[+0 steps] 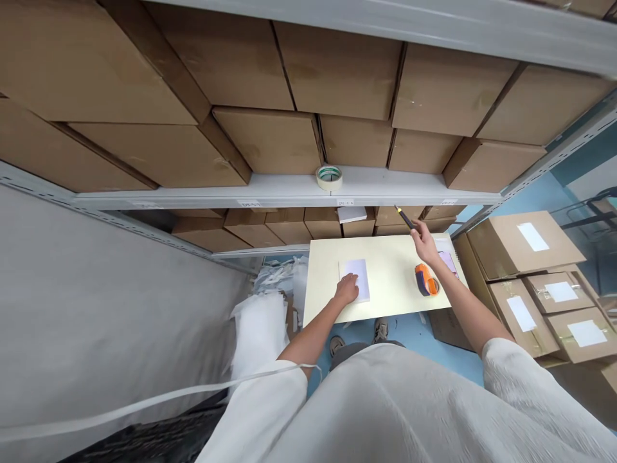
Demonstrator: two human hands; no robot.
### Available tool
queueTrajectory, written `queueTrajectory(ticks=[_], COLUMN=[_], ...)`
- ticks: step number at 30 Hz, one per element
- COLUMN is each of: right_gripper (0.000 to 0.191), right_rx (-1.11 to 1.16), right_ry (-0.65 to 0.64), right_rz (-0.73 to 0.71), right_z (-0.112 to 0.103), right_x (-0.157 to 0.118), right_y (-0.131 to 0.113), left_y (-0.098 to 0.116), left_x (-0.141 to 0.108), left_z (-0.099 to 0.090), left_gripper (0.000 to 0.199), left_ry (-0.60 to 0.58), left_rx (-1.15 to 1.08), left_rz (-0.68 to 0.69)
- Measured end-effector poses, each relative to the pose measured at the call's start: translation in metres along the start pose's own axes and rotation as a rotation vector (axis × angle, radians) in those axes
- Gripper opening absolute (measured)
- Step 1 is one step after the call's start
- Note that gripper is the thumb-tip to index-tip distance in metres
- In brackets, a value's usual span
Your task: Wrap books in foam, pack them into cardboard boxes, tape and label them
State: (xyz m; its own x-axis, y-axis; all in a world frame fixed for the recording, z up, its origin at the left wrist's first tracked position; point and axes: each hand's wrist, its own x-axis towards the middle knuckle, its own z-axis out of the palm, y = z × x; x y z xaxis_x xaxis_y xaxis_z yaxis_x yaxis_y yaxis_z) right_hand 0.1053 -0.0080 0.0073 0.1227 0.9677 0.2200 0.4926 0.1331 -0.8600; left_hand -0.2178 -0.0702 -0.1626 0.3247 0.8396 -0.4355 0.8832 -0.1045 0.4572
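Note:
My left hand (348, 288) rests on a thin white pad or stack of paper (361, 273), fingers laid out over its left part. The paper lies on a pale cream board (393, 260) at about waist height. My right hand (423, 242), above the board's far right part, is closed round a slim black tool with a yellow part near its tip (405, 217). Whether that is a cutter or a marker I cannot tell. Below this hand sits an orange and dark-blue tape dispenser (425, 281). A purple-screened phone-like thing (449, 262) is partly behind my right forearm.
A metal shelf (284, 182) ahead carries cardboard boxes (270, 138) and a tape roll (329, 177). Another white pad (351, 214) lies on boxes below. Labelled cartons (530, 244) are stacked at right. White packing sheets (260, 328) lie left, and a pale strap (193, 391) crosses the lower left.

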Motion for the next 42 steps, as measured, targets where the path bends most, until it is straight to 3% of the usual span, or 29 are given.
queueTrajectory(ticks=[6,11,16,22,25,27,31,33,36,39,42], right_gripper=[0.040,0.037,0.036,0.035,0.032,0.033,0.031,0.030,0.029,0.030,0.029], right_rx=[-0.383,-0.500,-0.580,-0.560,-0.540,-0.468,-0.251,-0.172,-0.120,-0.142,-0.223], right_ry=[0.016,-0.060,-0.096,-0.074,-0.020,-0.052,-0.333,-0.460,-0.581,-0.598,-0.590], right_rz=[-0.233,-0.317,-0.318,-0.374,-0.441,-0.494,-0.485,-0.362,-0.066,0.254,0.466], right_z=[-0.052,-0.061,-0.054,-0.054,-0.051,-0.039,0.013,0.049,0.101,0.140,0.166], right_x=[0.104,0.166,0.196,0.204,0.188,0.163,0.081,0.036,-0.019,-0.055,-0.076], right_y=[-0.002,0.006,0.018,0.023,0.013,0.005,0.007,0.018,0.043,0.067,0.084], left_y=[0.016,0.024,0.025,0.025,0.027,0.027,0.019,0.013,0.000,-0.012,-0.024], left_x=[0.017,0.022,0.021,0.021,0.020,0.018,0.015,0.013,0.011,0.008,0.006], left_z=[0.002,0.008,0.011,0.013,0.014,0.014,0.013,0.012,0.012,0.014,0.019], left_gripper=[0.053,0.050,0.048,0.054,0.055,0.056,0.059,0.060,0.060,0.057,0.055], left_ry=[-0.064,-0.071,-0.081,-0.054,-0.020,0.019,0.081,0.106,0.121,0.117,0.129], left_rx=[0.027,0.034,0.038,-0.014,-0.034,-0.052,-0.089,-0.108,-0.139,-0.187,-0.244], left_rz=[-0.092,-0.179,-0.204,-0.232,-0.224,-0.222,-0.280,-0.316,-0.357,-0.372,-0.368])
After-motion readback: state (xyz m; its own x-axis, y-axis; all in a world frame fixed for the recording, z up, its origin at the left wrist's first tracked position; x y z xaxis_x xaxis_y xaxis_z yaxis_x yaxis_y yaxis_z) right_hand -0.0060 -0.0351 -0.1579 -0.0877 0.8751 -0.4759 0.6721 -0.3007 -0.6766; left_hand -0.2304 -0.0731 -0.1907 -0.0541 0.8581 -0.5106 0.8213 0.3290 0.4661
